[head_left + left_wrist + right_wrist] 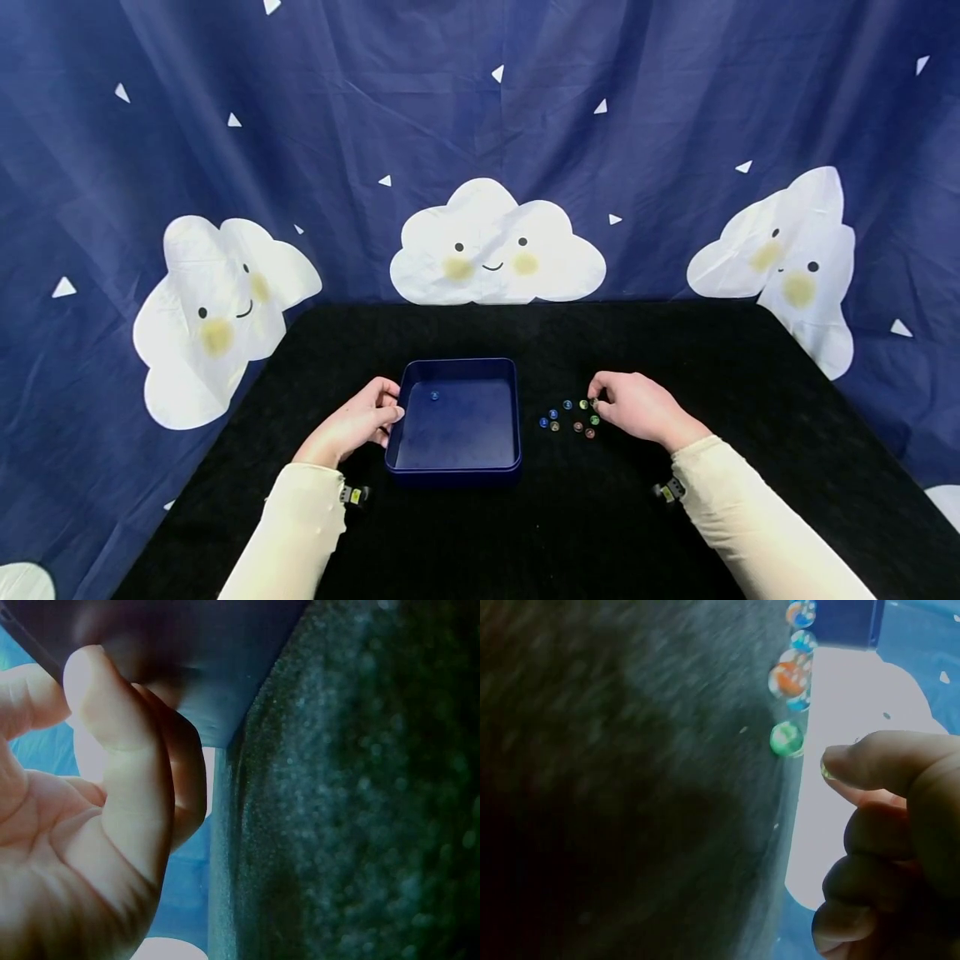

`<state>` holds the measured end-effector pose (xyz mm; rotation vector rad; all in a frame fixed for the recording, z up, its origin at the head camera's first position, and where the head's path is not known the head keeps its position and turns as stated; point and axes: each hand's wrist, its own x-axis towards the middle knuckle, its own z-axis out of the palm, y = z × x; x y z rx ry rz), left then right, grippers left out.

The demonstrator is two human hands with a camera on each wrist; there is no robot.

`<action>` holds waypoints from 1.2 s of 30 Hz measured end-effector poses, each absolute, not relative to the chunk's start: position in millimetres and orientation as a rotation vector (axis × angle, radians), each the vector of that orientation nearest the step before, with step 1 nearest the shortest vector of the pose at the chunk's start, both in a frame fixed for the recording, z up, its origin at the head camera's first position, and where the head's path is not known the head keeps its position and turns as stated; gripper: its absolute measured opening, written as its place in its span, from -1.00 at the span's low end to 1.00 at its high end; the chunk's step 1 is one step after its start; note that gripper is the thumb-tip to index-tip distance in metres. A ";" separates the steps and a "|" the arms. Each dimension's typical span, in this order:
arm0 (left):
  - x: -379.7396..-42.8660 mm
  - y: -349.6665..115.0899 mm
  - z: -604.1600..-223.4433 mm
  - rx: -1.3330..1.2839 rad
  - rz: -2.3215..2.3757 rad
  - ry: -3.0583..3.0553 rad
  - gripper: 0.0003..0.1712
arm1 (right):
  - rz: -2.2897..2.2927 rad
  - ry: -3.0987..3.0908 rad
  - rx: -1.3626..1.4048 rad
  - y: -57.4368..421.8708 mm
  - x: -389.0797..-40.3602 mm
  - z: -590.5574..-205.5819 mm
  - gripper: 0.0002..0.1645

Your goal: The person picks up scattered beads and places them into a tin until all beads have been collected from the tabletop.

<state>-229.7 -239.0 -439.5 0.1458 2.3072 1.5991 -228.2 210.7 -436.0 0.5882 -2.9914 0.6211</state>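
A dark blue square box (453, 472), without a lid, stands on the black cloth, and one blue marble (435, 396) lies inside it. At the box's left wall is my left hand (358, 423), with its thumb at the rim and its fingers bent against the outer side. The left wrist view shows these fingers (135, 765) at the box wall. To the right of the box, my right hand (641, 408) pinches a small yellow-green marble (827, 772) between thumb and forefinger. Its other fingers are curled. A green marble (786, 739) lies close by the fingertips.
Several glass marbles lie loosely between the box and my right hand, among them a blue marble (543, 422) and a reddish marble (589, 432). Black cloth (480, 542) covers the table. Behind it hangs a blue curtain (480, 125) with white clouds.
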 end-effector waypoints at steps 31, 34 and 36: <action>-228.1 -239.5 -437.7 0.156 1.605 2.300 -0.59 | 0.712 -2.795 0.762 135.7 -208.3 -408.1 -0.83; -228.0 -239.0 -437.4 0.161 1.609 2.296 -0.60 | 0.700 -2.794 0.778 128.2 -207.3 -407.8 -0.83; -228.1 -239.0 -437.4 0.159 1.607 2.295 -0.61 | 0.697 -2.799 0.782 123.5 -206.8 -407.6 -0.83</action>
